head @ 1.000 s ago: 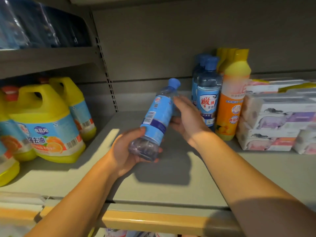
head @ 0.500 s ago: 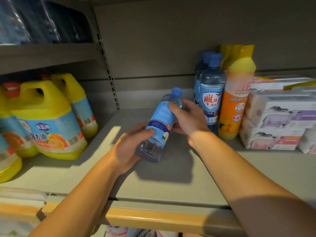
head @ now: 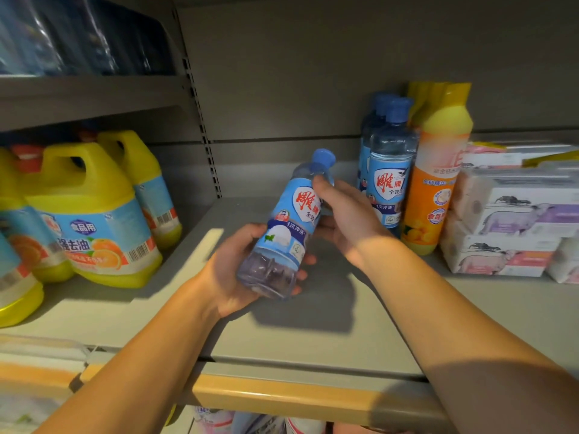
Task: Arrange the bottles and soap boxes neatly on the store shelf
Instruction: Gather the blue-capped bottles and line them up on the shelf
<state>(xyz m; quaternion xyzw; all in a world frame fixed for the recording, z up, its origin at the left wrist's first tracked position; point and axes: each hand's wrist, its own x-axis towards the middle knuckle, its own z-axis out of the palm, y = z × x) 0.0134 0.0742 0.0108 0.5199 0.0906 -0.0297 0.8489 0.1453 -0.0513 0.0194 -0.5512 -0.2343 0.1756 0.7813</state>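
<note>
A clear blue-capped detergent bottle (head: 283, 227) with a blue label is held tilted above the grey shelf (head: 297, 333), its cap pointing up and to the right. My left hand (head: 233, 270) grips its base from below. My right hand (head: 344, 214) holds its upper part, the thumb across the label near the neck. Just right of it, matching blue bottles (head: 390, 164) stand upright in a row next to tall yellow-and-orange bottles (head: 437, 170). Stacked white soap boxes (head: 507, 220) sit at the far right.
Large yellow jugs (head: 91, 214) with handles fill the left bay, behind a slotted upright (head: 203, 133). A dark wrapped pack (head: 78, 36) lies on the shelf above them. An orange price rail (head: 297, 399) runs along the shelf's front edge.
The bottle has been turned about its axis, so its front label with the red logo now faces me instead of the barcode side. Both hands kept hold and stayed over the shelf's middle.
</note>
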